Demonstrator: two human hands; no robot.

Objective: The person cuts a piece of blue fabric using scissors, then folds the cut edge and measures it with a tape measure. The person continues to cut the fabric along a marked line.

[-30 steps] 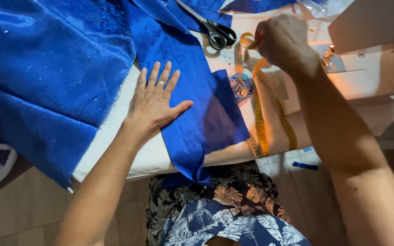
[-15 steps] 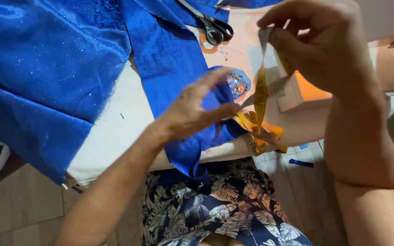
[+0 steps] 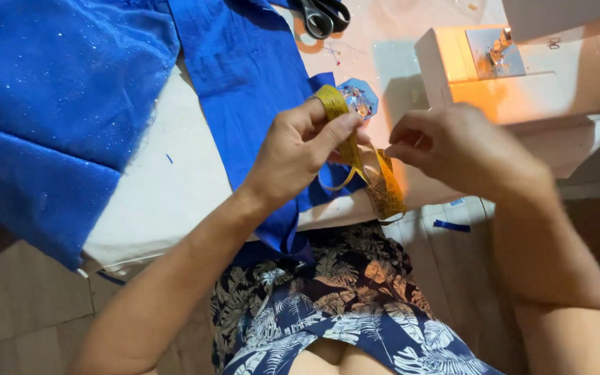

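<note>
Floor (image 3: 29, 305): pale tiles, visible near left and under the table edge; a small blue scrap (image 3: 451, 226) lies on it at right. Table (image 3: 168, 187): white top, running left to far right. Blue fabric (image 3: 50, 104), sparkly, covers the far left of the table and hangs over its near edge. A plainer blue strip (image 3: 244, 76) runs from the far side toward the person and drops off the near edge onto a leaf-print lap (image 3: 328, 305). Sewing machine (image 3: 522, 69), white, stands far right, lit orange around the needle. Black-handled scissors (image 3: 322, 14) lie at the far edge, centre. A small blue hexagonal dish (image 3: 360, 98) sits between strip and machine.

Left hand (image 3: 296, 156): raised above the near table edge, thumb and forefinger pinched shut on the yellow measuring tape (image 3: 366, 170), whose top end folds over the fingers. Right hand (image 3: 453, 146): just right of it, fingertips drawn together at the tape; actual grip cannot be told. The tape hangs between both hands, looped, its bunched end dangling just below table level.
</note>
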